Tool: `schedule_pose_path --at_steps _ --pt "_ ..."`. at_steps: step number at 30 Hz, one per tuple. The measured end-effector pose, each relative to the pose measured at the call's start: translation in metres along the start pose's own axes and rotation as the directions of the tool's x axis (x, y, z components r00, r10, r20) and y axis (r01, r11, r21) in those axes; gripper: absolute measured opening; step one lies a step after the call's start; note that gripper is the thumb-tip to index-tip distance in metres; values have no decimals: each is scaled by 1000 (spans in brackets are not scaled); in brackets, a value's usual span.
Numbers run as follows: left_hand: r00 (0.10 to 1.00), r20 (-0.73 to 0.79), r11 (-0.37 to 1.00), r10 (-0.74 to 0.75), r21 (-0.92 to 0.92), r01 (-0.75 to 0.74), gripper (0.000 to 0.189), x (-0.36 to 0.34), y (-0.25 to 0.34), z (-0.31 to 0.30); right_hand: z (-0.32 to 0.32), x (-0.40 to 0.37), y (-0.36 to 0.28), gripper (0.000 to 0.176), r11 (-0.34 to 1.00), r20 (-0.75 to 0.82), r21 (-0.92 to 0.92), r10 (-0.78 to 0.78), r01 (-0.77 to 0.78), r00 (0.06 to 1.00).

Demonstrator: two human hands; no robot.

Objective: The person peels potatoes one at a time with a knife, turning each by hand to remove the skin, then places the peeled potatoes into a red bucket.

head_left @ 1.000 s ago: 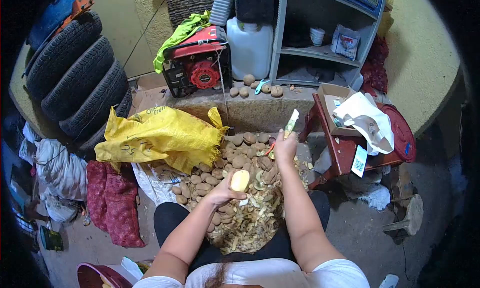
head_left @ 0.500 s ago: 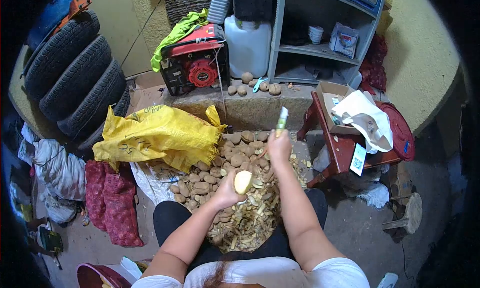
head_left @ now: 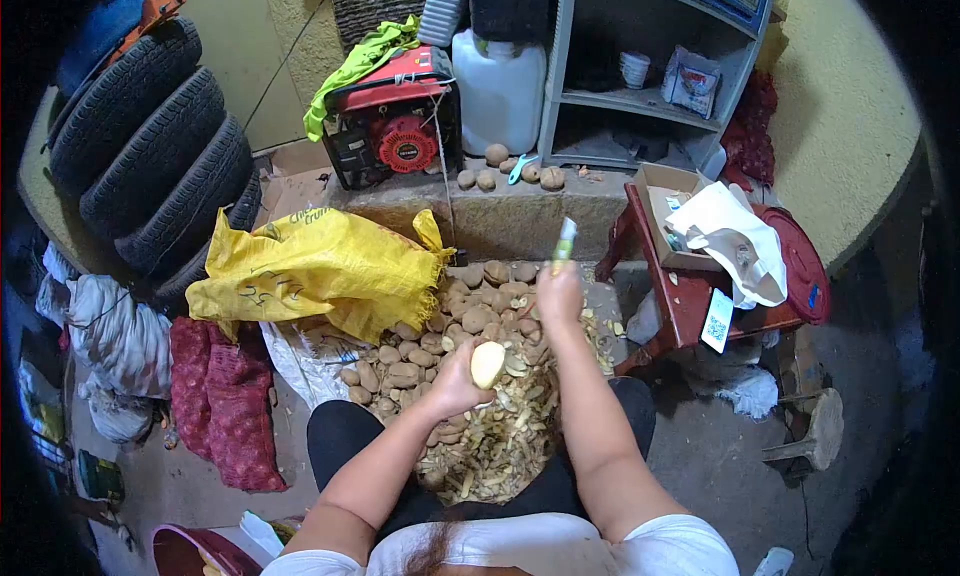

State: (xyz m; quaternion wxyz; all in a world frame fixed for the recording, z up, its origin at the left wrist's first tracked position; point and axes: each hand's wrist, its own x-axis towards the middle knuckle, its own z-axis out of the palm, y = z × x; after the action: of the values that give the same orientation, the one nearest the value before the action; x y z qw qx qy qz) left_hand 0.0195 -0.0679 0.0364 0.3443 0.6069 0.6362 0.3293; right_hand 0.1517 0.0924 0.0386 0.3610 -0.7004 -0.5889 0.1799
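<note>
Peeled potato (head_left: 488,365), smooth, pale, rounded, sits in my left hand (head_left: 456,384), fingers curled round it, above the heap of curled, moist-looking peelings (head_left: 490,446). My right hand (head_left: 560,294) is closed round a slim tool (head_left: 565,244), green and white end sticking out. Rough brown potatoes (head_left: 405,366) lie beside the peelings, near a crinkled yellow woven sack (head_left: 320,274).

1. Storeroom or garage-like space; which one cannot be told.
2. Tyres (head_left: 150,141) stand stacked near the floor's (head_left: 690,466) far left corner.
3. A generator (head_left: 395,126) and white canister (head_left: 500,96) sit on a rough ledge (head_left: 520,216) along the far edge, beside a grey shelf (head_left: 640,101).
4. Filled red mesh sacks (head_left: 240,406) lie toward the floor's left edge.
5. Potatoes (head_left: 405,371) and peelings (head_left: 500,436) are heaped low down.
6. Walls (head_left: 835,106) are plain yellow.
</note>
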Motion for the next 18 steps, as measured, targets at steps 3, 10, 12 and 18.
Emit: schedule_pose_path --at_steps 3,10,12,18 --pt "996 85 919 -30 -389 60 66 1 -13 -4 4 17 16 35 998 -23 57 42 -40 999" --pt "908 410 -17 -89 -912 410 53 0 -22 -7 0 -2 -7 33 937 103 344 26 -60 994" --pt "911 404 15 -84 -913 407 54 2 -20 -5 -16 -21 -29 31 945 119 328 -39 -2 992" --pt "941 337 221 8 -919 327 63 4 -9 4 -21 -50 -45 30 955 125 246 -201 166 972"
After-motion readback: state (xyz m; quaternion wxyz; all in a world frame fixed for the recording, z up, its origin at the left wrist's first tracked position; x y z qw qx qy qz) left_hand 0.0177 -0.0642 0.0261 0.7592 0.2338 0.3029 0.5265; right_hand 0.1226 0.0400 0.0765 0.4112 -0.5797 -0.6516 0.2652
